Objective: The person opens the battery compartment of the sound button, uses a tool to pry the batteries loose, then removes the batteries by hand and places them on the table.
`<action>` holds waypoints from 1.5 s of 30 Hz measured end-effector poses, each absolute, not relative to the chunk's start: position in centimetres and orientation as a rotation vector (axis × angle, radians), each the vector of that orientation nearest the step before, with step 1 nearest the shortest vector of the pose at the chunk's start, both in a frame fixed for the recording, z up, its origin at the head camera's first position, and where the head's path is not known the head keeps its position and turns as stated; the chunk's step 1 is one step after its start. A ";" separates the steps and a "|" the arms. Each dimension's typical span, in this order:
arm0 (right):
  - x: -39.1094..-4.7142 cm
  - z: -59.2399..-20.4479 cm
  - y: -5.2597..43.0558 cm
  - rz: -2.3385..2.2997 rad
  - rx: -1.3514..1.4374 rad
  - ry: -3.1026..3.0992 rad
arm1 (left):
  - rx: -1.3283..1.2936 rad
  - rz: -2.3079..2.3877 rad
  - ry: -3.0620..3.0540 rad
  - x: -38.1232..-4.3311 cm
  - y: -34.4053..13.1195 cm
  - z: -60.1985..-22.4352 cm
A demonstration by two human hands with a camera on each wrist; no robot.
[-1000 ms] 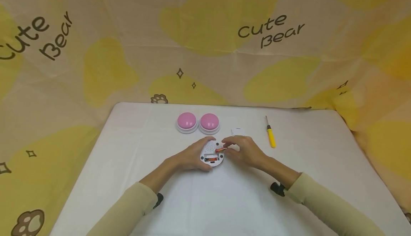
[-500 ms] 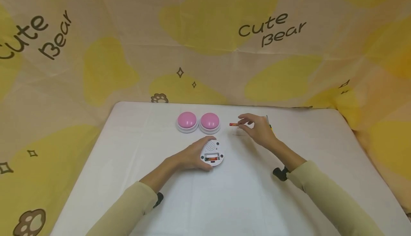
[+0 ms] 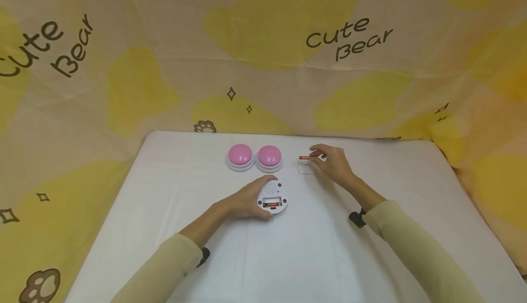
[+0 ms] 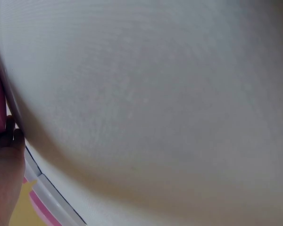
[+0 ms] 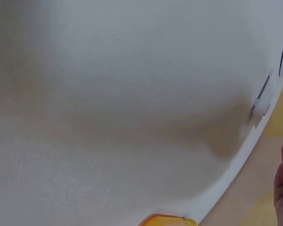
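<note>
Left hand [image 3: 247, 200] grips the white device [image 3: 270, 188] while right hand [image 3: 334, 163] pinches a crosswise battery [image 3: 304, 157] pointing left.

The left hand [image 3: 246, 201] holds a round white button device [image 3: 270, 188], underside up, one red battery [image 3: 271, 205] in its open compartment [image 3: 268, 199]; the right hand [image 3: 334, 163] pinches a second red battery [image 3: 304, 158].

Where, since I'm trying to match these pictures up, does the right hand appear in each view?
Head: right of centre, the right hand pinches a red battery.
Left wrist: not in it.
Right wrist: at the lower right edge, partly cut off by the frame.
Shared landmark: the white table, visible in all three views.
</note>
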State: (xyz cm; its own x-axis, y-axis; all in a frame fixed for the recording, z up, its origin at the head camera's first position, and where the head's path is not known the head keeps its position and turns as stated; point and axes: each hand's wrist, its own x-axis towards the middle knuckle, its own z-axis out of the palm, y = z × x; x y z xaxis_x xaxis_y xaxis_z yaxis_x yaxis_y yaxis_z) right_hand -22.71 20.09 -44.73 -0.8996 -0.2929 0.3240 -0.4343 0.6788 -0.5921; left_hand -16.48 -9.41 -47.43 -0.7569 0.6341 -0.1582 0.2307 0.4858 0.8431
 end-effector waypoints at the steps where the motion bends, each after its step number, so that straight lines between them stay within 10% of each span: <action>1: -22.8 -44.8 20.1 1.022 0.582 -2.694 | 0.717 1.195 2.283 -16.5 -9.4 -47.5; 45: -23.4 -46.5 20.4 0.958 0.473 -2.927 | 0.715 1.167 2.302 -16.4 -9.4 -47.1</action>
State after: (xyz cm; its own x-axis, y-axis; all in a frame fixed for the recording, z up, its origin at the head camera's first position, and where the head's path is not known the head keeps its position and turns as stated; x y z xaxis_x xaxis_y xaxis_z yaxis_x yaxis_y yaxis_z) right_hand -23.43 20.42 -46.55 -0.9536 -0.2771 0.1177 -0.2930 0.7649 -0.5736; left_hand -16.36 -9.40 -47.13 -0.7594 0.6296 -0.1640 0.2401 0.5055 0.8287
